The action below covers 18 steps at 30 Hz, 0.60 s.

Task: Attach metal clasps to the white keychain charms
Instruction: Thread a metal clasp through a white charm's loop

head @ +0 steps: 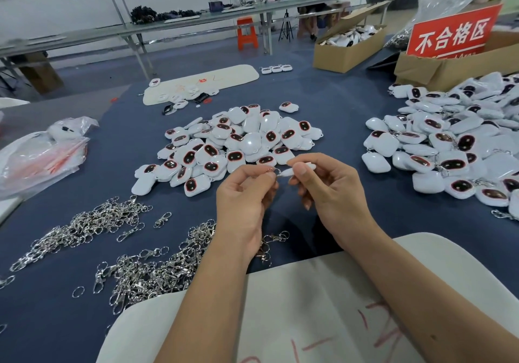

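Blue cloth table (337, 115) holds charm piles (238, 143) and loose clasps (92, 222).

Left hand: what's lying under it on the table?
Under the left hand lie loose metal clasps on the blue table, the edge of a bigger clasp pile. The hand and forearm cover how many more lie beneath.
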Tool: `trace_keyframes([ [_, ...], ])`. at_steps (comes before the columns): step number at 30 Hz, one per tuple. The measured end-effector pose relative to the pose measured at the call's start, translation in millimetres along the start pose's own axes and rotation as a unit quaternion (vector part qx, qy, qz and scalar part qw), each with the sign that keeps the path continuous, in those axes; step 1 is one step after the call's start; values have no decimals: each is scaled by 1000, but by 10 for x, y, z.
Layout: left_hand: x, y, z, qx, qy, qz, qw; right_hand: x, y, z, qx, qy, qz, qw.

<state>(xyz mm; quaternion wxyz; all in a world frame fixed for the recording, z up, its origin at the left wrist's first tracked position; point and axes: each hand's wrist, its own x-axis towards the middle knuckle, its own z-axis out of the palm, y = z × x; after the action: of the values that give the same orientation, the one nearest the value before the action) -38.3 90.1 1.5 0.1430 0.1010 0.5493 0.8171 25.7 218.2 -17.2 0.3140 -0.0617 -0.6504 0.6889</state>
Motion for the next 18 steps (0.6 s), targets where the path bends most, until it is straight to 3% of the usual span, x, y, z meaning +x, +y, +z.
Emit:
trace_keyframes([
  [3,25,-15,-47,121,-30,54,991,12,6,-17,-10,11,-2,1000],
  [8,28,-39,-99,201,-79,77,973,22,43,-28,-44,1,7,999],
  [18,-24,-132,33,146,-7,74,987,39,21,-44,-16,87,27,996],
])
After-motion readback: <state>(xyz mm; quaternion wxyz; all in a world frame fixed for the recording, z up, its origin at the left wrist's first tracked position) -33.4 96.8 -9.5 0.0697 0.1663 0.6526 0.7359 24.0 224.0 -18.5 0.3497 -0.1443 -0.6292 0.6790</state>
